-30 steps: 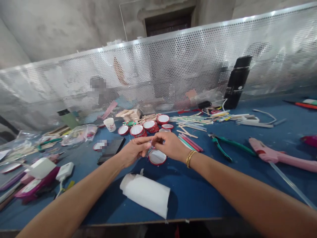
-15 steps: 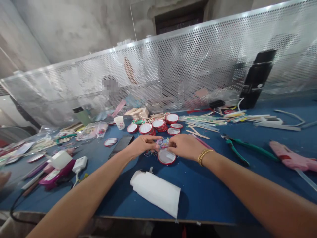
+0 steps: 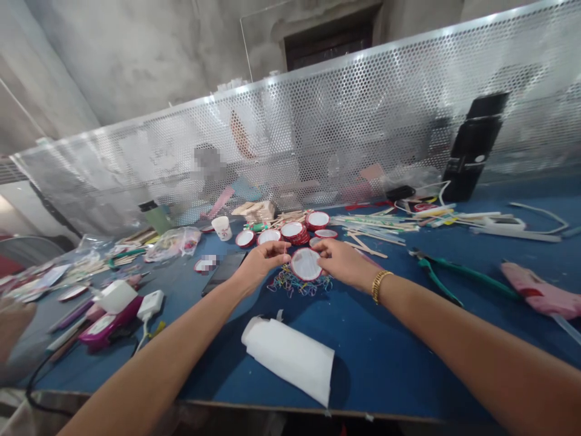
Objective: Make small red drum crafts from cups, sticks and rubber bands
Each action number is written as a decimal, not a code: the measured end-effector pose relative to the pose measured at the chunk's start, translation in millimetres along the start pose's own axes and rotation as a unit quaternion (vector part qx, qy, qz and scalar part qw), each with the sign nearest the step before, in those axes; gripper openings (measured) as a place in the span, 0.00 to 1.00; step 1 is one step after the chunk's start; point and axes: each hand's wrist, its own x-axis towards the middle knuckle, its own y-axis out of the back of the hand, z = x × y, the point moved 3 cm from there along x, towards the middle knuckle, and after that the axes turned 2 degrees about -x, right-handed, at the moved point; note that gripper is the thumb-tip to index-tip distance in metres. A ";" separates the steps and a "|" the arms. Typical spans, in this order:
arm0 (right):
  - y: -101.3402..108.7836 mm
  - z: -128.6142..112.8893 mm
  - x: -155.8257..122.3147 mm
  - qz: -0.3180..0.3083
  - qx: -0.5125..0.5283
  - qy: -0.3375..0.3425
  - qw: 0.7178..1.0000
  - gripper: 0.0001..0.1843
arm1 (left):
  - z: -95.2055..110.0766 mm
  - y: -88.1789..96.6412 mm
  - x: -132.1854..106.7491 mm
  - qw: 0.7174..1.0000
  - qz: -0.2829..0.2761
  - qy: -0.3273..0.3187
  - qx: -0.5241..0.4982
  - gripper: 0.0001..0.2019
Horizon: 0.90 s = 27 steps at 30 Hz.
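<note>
My right hand [image 3: 338,260] pinches a round white disc with a red rim [image 3: 305,264] by its right edge, tilted up above the table. My left hand [image 3: 265,261] is closed at the disc's left side, thumb and forefinger together on what looks like a thin pinkish strand. Beneath the disc spreads a tangle of thin, curly coloured strands [image 3: 295,286]. Just behind my hands are several stacked red-rimmed discs [image 3: 293,230]. A white paper-like sleeve [image 3: 290,357] lies on the blue table in front of me.
Green-handled pliers [image 3: 438,275] and a pink glue gun [image 3: 533,287] lie at the right. Wooden sticks [image 3: 367,242], a paper cup [image 3: 222,228] and a dark flat object [image 3: 224,272] sit further back. Chargers [image 3: 149,304] are at left, near another person's hand [image 3: 16,321]. A perforated metal screen [image 3: 313,121] stands behind.
The red-rimmed disc has been lifted from the table and tilted up in my right hand. The coloured strands now show below it. The other person's hand at far left has come further into view.
</note>
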 end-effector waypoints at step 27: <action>-6.2 -1.4 -0.3 -0.004 0.098 0.028 0.995 0.09 | 8.1 -4.2 -5.9 0.963 -0.058 -0.154 0.213 0.27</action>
